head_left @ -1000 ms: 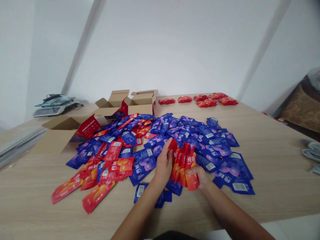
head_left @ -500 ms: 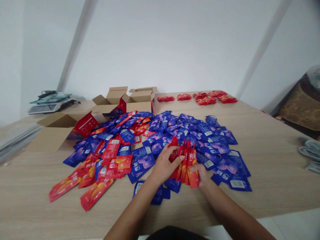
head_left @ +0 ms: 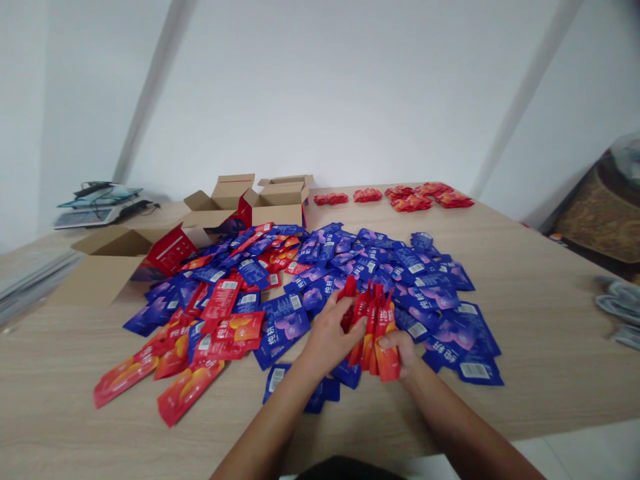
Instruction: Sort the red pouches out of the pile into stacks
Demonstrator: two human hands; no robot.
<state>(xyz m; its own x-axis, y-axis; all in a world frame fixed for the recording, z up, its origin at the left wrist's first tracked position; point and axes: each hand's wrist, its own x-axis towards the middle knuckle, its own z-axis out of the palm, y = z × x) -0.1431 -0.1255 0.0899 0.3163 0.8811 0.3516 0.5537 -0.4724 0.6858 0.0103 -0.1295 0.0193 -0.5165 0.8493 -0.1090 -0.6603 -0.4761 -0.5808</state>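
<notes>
Several red pouches [head_left: 373, 333] stand side by side as a bundle between my hands, their orange fruit prints partly showing. My left hand [head_left: 333, 337] is closed on the bundle's left side, with thumb and fingers among the pouches. On the right, my right hand [head_left: 400, 350] grips the outermost pouches, its thumb across the front one. Beneath and behind the bundle spreads a heap of blue pouches [head_left: 430, 297]. To the left lie loose red pouches [head_left: 193, 390] mixed with blue ones.
Open cardboard boxes [head_left: 115, 257] stand at the left and back left. Stacks of red pouches [head_left: 413, 202] lie along the table's far edge. A scale [head_left: 87, 217] with papers and cables on it is at the far left. Grey items [head_left: 623, 297] lie at the right.
Both hands keep hold of the red pouches. The bundle's pouches have shifted slightly, with the left hand a little lower. The view has moved slightly.
</notes>
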